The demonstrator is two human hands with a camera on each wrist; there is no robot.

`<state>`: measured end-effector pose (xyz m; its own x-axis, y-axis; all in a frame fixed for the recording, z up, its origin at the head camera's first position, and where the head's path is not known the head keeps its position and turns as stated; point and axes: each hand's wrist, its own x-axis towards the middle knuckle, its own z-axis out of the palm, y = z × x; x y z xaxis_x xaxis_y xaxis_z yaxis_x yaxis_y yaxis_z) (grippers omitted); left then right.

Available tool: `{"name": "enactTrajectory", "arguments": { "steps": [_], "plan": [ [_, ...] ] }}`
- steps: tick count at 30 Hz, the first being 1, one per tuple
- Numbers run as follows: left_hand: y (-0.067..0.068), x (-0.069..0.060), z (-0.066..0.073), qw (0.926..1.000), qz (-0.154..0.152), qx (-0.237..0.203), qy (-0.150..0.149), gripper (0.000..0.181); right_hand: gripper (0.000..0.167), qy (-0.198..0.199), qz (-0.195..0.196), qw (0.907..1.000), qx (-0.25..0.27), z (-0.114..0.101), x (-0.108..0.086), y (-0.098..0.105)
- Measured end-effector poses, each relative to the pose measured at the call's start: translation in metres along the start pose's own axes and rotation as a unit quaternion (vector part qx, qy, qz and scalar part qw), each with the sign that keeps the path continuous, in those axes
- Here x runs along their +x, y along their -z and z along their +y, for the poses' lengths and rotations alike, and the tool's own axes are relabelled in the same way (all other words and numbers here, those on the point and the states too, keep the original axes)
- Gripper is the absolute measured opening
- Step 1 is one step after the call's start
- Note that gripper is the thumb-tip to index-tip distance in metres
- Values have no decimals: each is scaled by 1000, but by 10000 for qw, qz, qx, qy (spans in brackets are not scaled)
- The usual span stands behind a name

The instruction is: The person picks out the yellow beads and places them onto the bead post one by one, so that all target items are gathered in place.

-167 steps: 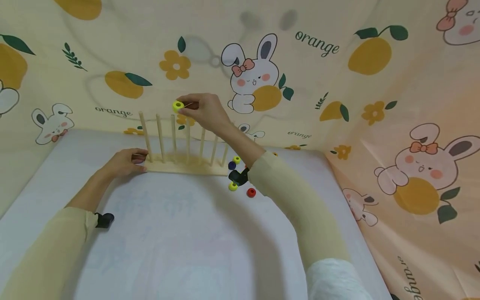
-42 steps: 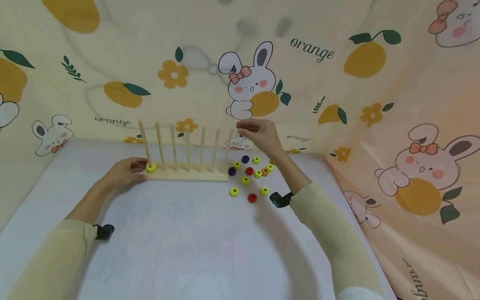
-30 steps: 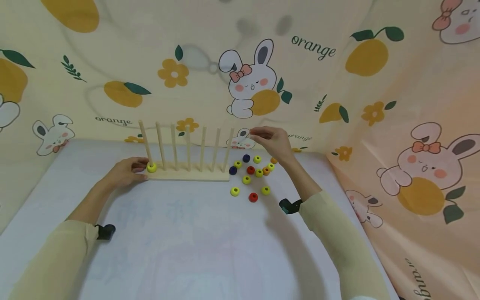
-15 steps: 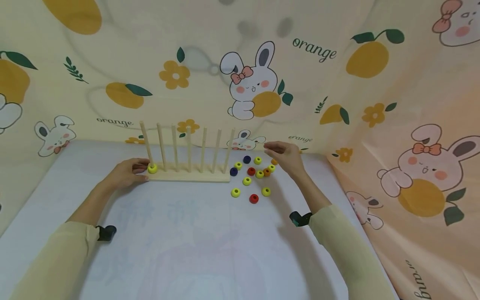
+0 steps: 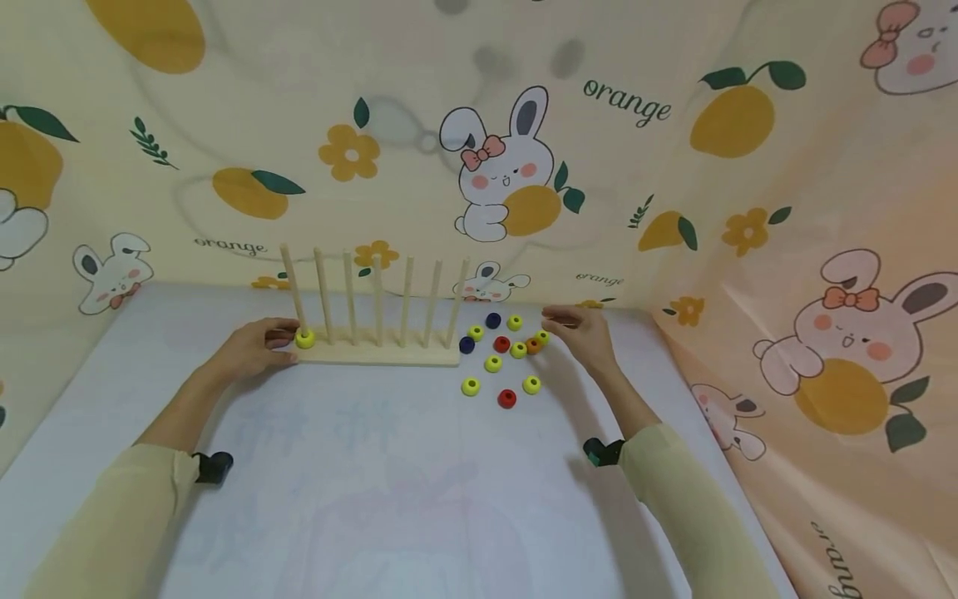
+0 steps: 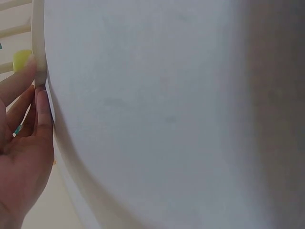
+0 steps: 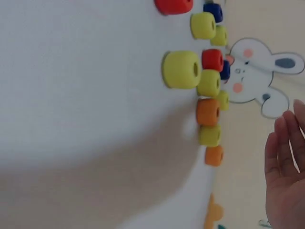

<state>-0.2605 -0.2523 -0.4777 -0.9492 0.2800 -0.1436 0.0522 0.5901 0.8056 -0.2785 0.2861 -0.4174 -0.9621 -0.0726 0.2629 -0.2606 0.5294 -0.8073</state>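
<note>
A wooden peg rack [image 5: 382,355] with several upright pegs stands at the back of the table. My left hand [image 5: 250,349] holds the left end of its base, thumb near the front and fingers behind, as the left wrist view also shows at the hand [image 6: 28,143]. One yellow bead [image 5: 304,339] sits at the foot of the leftmost peg. Right of the rack lie loose beads: yellow [image 5: 493,363], red [image 5: 507,398], dark blue [image 5: 493,320] and orange [image 5: 533,346]. My right hand [image 5: 587,337] hovers beside them, fingers extended and holding nothing.
A white cloth [image 5: 359,499] covers the table. Behind and to the right hangs a printed curtain [image 5: 419,50] with rabbits and oranges. Black wrist cameras [image 5: 214,468] are strapped on both wrists.
Earlier my right hand held a yellow bead above the rack; that bead now rests on the leftmost peg. The right hand has since moved right and down toward the loose beads. The left hand stays put.
</note>
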Motion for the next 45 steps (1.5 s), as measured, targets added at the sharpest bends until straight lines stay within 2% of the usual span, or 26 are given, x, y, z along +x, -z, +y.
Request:
{"name": "enactTrajectory", "arguments": {
  "steps": [3,13,22,26,32,37,45],
  "plan": [
    [1,1,3,10000,7,18,-22,69,22,-77,107,9999,-68,21,2,0],
    [1,3,-3,9999,-14,-32,-131,69,28,-614,48,9978,-261,48,-7,-1],
    [-1,3,-2,9997,32,128,-201,68,31,-1202,111,9917,-448,61,-6,-7],
    [-1,2,-2,9998,61,121,-113,68,33,-1471,-21,9879,-499,65,-3,-11],
    [-3,0,-3,9999,47,45,-144,67,34,-1932,-205,9786,-685,66,-2,-17],
    [-4,1,-5,9999,36,41,-125,66,36,-1996,-206,9764,-796,67,-1,-22],
    [-2,4,-7,9998,90,67,-142,67,35,-1753,-131,9808,-847,68,0,-25]
  ]
}}
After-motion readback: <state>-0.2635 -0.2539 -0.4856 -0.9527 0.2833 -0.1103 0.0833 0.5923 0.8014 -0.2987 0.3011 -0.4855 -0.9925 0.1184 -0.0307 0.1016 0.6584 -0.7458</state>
